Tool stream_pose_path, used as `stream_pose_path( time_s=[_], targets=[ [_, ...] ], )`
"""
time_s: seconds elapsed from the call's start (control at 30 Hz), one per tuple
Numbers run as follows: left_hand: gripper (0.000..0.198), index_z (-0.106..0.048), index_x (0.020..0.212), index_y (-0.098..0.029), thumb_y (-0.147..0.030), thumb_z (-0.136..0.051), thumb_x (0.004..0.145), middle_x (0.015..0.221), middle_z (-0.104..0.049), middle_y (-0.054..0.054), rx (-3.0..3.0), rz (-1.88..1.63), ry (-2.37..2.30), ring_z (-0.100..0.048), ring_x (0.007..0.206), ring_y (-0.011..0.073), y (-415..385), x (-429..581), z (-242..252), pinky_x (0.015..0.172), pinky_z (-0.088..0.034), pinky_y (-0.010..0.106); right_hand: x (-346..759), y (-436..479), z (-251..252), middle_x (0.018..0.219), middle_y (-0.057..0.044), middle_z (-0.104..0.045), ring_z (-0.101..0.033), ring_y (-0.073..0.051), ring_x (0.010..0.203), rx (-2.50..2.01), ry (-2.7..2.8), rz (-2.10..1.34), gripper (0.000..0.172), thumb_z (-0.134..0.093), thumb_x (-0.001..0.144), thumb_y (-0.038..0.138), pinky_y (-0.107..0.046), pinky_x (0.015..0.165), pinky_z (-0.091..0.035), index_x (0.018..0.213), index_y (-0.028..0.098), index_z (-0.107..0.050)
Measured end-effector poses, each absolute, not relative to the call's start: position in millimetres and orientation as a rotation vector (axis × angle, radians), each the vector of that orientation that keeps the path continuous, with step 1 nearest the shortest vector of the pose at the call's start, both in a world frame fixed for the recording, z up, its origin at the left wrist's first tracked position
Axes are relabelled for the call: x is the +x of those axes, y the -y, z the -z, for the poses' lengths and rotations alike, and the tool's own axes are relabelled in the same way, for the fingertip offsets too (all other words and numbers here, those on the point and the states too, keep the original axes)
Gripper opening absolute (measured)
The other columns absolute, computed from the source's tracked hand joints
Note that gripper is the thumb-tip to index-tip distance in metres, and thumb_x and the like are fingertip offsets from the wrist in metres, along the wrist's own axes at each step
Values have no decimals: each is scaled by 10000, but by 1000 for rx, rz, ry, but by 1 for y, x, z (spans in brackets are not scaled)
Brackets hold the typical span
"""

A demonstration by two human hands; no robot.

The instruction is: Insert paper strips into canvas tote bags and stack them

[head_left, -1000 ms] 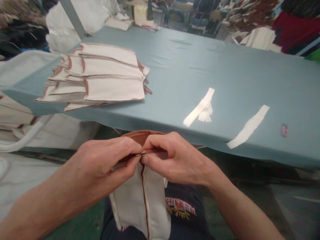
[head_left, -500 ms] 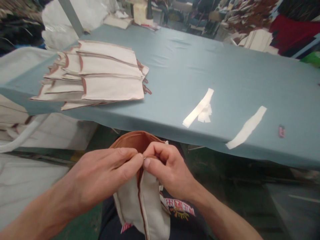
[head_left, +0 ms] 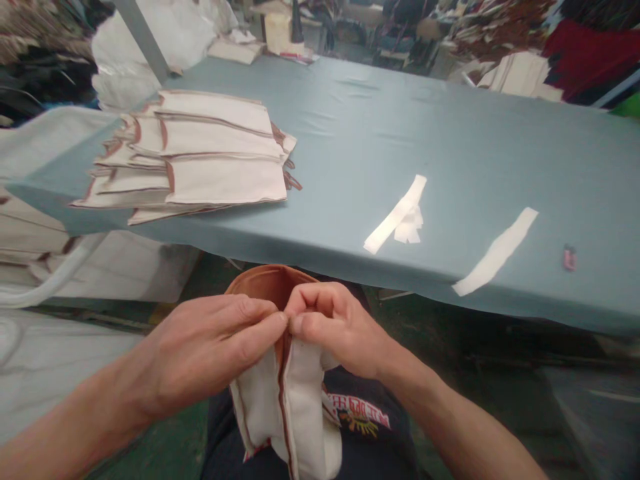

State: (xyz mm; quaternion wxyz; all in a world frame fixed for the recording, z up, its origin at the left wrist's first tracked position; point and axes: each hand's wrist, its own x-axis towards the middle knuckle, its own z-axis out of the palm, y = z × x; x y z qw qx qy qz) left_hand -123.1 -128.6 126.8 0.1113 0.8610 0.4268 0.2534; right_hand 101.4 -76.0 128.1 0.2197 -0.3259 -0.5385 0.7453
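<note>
A cream fabric bag [head_left: 306, 400] with brown piping and a brown lining hangs in front of my lap, its mouth facing up. My left hand [head_left: 215, 340] pinches the bag's edge at the top of the piped seam, from the left. On the other side of that seam, my right hand [head_left: 335, 327] is closed on the edge too, thumb and forefinger pressed together. The fingertips of both hands meet there and hide the exact spot they grip.
A table with a blue-grey cover [head_left: 340, 160] stretches ahead. On it lie a stack of cream bags [head_left: 225, 177], white strips [head_left: 397, 213], another white strip [head_left: 497, 253] and a small pink object [head_left: 569, 257]. A white curved rail [head_left: 65, 273] stands at the left.
Both hands keep their pinch at the bag's edge, shifting only slightly. The bag's lower part has swung a little, and the camera view has moved slightly.
</note>
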Motion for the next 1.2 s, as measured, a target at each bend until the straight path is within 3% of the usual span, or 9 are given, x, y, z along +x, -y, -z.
stream_pose_path(
  time_s=[0.1, 0.23, 0.47, 0.6, 0.87, 1.03, 1.2],
  targets=[
    [252, -647, 1132, -285, -99, -540, 999, 904, -804, -40, 2539, -865, -1225, -763, 752, 147, 133, -113, -137, 730, -591, 225, 107, 78, -137, 580, 81, -448, -345, -80, 534, -865, 1712, -1762, 41, -593, 725, 208, -211, 498, -278, 688, 197, -579],
    [223, -639, 1138, -283, -172, -540, 972, 960, -801, -48, 2352, -825, -1274, -769, 788, 141, 134, -108, -151, 724, -565, 209, 112, 82, -143, 553, 90, -447, -370, -62, 506, -786, 1929, -1292, 76, -564, 724, 132, -205, 527, -312, 669, 182, -582],
    [206, -603, 962, -256, -87, -485, 967, 775, -675, -92, 2419, -712, -1150, -659, 670, 96, 124, -112, -147, 652, -450, 206, 111, 88, -125, 661, 22, -730, -517, -69, 492, -602, 2056, -729, 134, -552, 786, 93, -210, 525, -394, 750, 164, -659],
    [177, -605, 932, -247, -101, -506, 947, 819, -696, -93, 2259, -697, -1117, -658, 708, 86, 123, -111, -145, 666, -449, 184, 109, 87, -115, 638, 18, -713, -529, -74, 495, -591, 2063, -599, 158, -543, 784, 80, -219, 535, -412, 757, 153, -680],
    [251, -628, 896, -231, -218, -487, 1104, 803, -693, -67, 2265, -437, -1056, -644, 693, 102, 118, -114, -163, 630, -418, 230, 116, 91, -127, 642, 20, -675, -564, -110, 572, -565, 2273, -382, 239, -537, 934, 81, -262, 578, -416, 753, 188, -650],
    [292, -501, 761, -231, -149, -465, 1039, 657, -539, -71, 2479, -482, -1008, -481, 534, 104, 122, -107, -171, 518, -290, 310, 123, 94, -141, 707, 0, -700, -553, -111, 606, -551, 2259, -627, 193, -559, 963, 94, -265, 588, -407, 817, 174, -656],
    [310, -417, 690, -223, -154, -537, 968, 583, -384, -96, 2109, -794, -1141, -352, 483, 76, 134, -94, -154, 481, -274, 235, 115, 92, -124, 659, 55, -580, -432, -75, 532, -506, 1789, -1530, 191, -711, 964, 215, -222, 518, -342, 791, 187, -635]
  ],
)
